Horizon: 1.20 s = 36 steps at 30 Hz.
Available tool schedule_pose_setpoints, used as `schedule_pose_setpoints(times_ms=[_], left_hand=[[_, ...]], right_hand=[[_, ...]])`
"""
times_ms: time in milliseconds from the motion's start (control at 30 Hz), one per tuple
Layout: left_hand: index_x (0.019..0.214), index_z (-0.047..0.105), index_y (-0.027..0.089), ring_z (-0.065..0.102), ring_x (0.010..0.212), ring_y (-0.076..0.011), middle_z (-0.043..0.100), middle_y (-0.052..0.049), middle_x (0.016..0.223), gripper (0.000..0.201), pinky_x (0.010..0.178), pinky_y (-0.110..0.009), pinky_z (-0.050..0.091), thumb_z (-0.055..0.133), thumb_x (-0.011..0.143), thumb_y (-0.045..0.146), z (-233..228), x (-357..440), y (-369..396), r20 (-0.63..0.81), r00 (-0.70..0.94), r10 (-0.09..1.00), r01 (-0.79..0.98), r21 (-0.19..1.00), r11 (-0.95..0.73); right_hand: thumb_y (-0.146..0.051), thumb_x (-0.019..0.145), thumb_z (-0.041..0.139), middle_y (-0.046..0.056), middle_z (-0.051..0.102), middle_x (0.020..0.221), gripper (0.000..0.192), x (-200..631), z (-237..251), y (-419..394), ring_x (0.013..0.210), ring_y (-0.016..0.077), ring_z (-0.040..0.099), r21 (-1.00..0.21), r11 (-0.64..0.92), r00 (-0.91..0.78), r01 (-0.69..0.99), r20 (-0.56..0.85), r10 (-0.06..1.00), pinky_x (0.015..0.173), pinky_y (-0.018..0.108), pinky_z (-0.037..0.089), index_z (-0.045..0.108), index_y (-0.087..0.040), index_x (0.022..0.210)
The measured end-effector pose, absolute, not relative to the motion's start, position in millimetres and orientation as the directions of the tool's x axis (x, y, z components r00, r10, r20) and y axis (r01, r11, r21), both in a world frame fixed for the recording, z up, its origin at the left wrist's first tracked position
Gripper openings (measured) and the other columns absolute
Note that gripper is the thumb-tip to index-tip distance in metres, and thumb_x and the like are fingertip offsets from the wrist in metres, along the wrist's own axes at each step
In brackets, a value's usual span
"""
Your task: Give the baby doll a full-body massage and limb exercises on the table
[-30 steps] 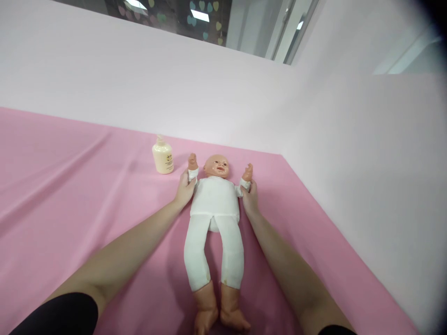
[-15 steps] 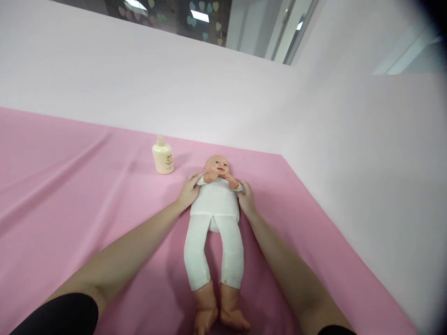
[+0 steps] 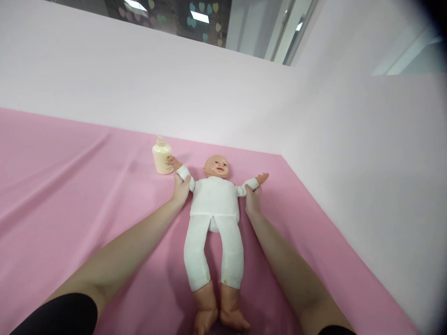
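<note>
A baby doll [image 3: 214, 197] in white clothing lies on its back, head away from me and bare feet towards me. Its two arms are spread out to the sides. My left hand [image 3: 181, 190] is closed around the doll's arm on the left, thumb on top of the white sleeve. On the other side my right hand [image 3: 253, 197] grips the doll's other sleeve, thumb over it and fingers partly hidden beneath. The doll's left-side hand overlaps the edge of a cream pump bottle [image 3: 161, 157] standing upright behind it.
A pink sheet [image 3: 87, 186] with creases covers the surface under the doll. White walls [image 3: 139, 88] rise at the back and along the right. Above the back wall is a window [image 3: 174, 18] with heart stickers.
Both my hands have moved outward, carrying the doll's arms from folded over its chest to stretched out sideways. The doll's body and the bottle stay in place.
</note>
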<state>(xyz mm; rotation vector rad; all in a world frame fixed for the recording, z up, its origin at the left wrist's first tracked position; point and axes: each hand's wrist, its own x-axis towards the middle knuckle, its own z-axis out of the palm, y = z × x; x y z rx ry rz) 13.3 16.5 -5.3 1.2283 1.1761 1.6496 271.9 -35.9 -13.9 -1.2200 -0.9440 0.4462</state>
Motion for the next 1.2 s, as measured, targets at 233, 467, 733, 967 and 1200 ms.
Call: schedule_pose_setpoints(times_ms=[233, 467, 733, 967, 1200], left_hand=[[0.116, 0.044, 0.023, 0.054, 0.101, -0.0197, 0.054, -0.006, 0.107, 0.038, 0.094, -0.039, 0.044, 0.054, 0.079, 0.022, -4.7, 14.9, 13.9, 0.392, -0.161, 0.906, 0.023, 0.919, -0.394], [0.123, 0.054, 0.022, 0.047, 0.117, -0.0223, 0.056, -0.007, 0.120, 0.049, 0.107, -0.045, 0.034, 0.042, 0.078, 0.008, -0.4, 17.7, 6.0, 0.558, 0.126, 0.820, 0.283, 0.772, -0.569], [0.121, 0.057, 0.022, 0.051, 0.113, -0.0209, 0.059, -0.006, 0.118, 0.049, 0.104, -0.042, 0.037, 0.041, 0.078, 0.006, 1.1, 18.6, 4.9, 0.561, 0.203, 0.803, 0.326, 0.734, -0.596], [0.121, 0.047, 0.019, 0.051, 0.112, -0.0229, 0.055, -0.009, 0.120, 0.041, 0.099, -0.041, 0.040, 0.051, 0.081, 0.017, 3.1, 19.2, 3.3, 0.461, 0.029, 0.887, 0.151, 0.875, -0.460], [0.107, 0.041, 0.022, 0.054, 0.093, -0.0188, 0.053, -0.003, 0.098, 0.032, 0.084, -0.034, 0.046, 0.054, 0.077, 0.022, -4.0, 15.8, 12.1, 0.249, -0.159, 0.955, -0.034, 0.966, -0.257]], right_hand=[[-0.028, 0.077, 0.054, 0.006, 0.038, 0.145, 0.061, 262.9, 3.3, -47.2, 0.130, 0.0207, 0.041, -0.915, 0.356, 0.495, 0.192, 0.404, 0.769, 0.108, 0.042, 0.035, 0.036, -0.025, 0.135], [-0.013, 0.073, 0.043, 0.005, 0.059, 0.118, 0.048, 258.2, -0.2, -46.1, 0.113, 0.0197, 0.052, -0.825, 0.386, 0.287, 0.413, 0.520, 0.805, 0.103, 0.041, 0.039, 0.058, -0.023, 0.118], [-0.004, 0.068, 0.037, 0.006, 0.059, 0.116, 0.055, 256.7, 0.7, -48.1, 0.113, 0.0193, 0.051, -0.712, 0.435, 0.137, 0.552, 0.592, 0.794, 0.105, 0.040, 0.037, 0.060, -0.022, 0.114], [-0.018, 0.074, 0.048, 0.010, 0.054, 0.127, 0.051, 259.1, -2.1, -46.2, 0.115, 0.0226, 0.052, -0.888, 0.316, 0.378, 0.335, 0.434, 0.818, 0.101, 0.045, 0.040, 0.043, -0.020, 0.125], [-0.019, 0.068, 0.052, 0.008, 0.025, 0.152, 0.073, 265.1, 0.0, -43.2, 0.137, 0.0230, 0.030, -0.934, 0.309, 0.513, 0.179, 0.357, 0.781, 0.111, 0.045, 0.029, 0.027, -0.022, 0.137]])
